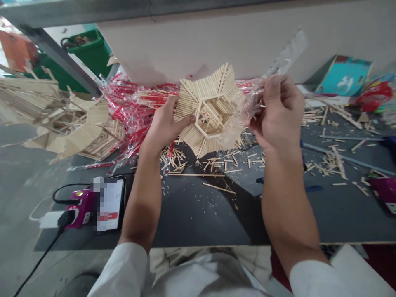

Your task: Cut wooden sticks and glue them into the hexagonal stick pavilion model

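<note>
While the left hand [165, 126] pinches a pale, star-shaped piece of wooden sticks [213, 112] between thumb and fingers above the dark grey tabletop [201, 216], the right hand [280, 109] pinches a crumpled strip of clear plastic [252, 97] overlapping the piece's right side. Short, pale wooden stick pieces [173, 160] lie scattered below.
</note>
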A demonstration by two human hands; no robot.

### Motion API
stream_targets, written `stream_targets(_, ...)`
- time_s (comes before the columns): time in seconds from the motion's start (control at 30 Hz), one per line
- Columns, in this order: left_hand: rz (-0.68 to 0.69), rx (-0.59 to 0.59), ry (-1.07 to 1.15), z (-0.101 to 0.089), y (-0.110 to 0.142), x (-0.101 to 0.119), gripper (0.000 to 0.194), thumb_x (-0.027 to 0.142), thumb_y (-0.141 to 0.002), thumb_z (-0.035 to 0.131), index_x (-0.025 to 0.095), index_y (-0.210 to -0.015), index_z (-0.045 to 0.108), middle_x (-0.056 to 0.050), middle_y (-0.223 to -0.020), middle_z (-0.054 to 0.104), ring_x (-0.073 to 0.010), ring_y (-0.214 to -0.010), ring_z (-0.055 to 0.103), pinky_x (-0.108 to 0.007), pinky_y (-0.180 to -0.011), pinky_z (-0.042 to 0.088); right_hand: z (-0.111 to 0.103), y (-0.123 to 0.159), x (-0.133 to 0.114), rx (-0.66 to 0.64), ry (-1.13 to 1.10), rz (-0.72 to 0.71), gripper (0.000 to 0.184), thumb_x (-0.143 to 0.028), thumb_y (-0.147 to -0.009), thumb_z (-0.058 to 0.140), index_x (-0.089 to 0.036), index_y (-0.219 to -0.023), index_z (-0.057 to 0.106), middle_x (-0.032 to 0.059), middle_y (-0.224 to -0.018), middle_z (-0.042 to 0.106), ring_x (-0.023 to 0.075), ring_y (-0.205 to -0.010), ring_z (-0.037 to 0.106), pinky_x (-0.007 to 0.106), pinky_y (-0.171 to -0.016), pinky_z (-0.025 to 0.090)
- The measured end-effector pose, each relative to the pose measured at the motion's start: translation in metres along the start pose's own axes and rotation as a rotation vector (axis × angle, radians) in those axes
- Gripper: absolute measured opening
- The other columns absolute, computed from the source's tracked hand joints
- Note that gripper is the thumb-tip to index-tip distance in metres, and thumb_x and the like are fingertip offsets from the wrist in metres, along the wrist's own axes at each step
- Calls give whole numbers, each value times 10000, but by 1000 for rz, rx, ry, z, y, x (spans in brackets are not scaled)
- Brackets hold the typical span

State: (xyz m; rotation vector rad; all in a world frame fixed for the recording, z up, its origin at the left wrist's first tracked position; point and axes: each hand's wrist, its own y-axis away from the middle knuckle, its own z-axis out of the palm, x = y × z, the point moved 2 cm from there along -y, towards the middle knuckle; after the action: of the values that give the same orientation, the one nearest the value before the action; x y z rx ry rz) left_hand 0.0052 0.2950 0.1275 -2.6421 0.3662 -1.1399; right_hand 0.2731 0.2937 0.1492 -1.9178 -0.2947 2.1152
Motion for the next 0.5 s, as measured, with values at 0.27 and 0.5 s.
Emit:
stream_targets(0.27, 8, 10, 5, 0, 1, -2, 502, 394, -886, 804, 232, -1316, 601, -78, -1223, 719, -322, -1267, 676, -510, -1130, 525, 2, 5, -1, -11, 45, 86, 519, -756, -899, 693, -295, -935, 457, 1, -679, 653, 166, -555, 642, 279, -386, 248)
stream_targets(0.5, 29, 11, 14, 0, -1, -6, 551, 445, -869, 833, 239, -1324, 599, -77, -1240, 719, -343, -1245, 692, -537, -1116, 545, -4, -1, 3, -59, 19, 84, 477, -731, -924, 678, -304, -971, 470, -9, -730, 687, 153, -542, 644, 276, -372, 298)
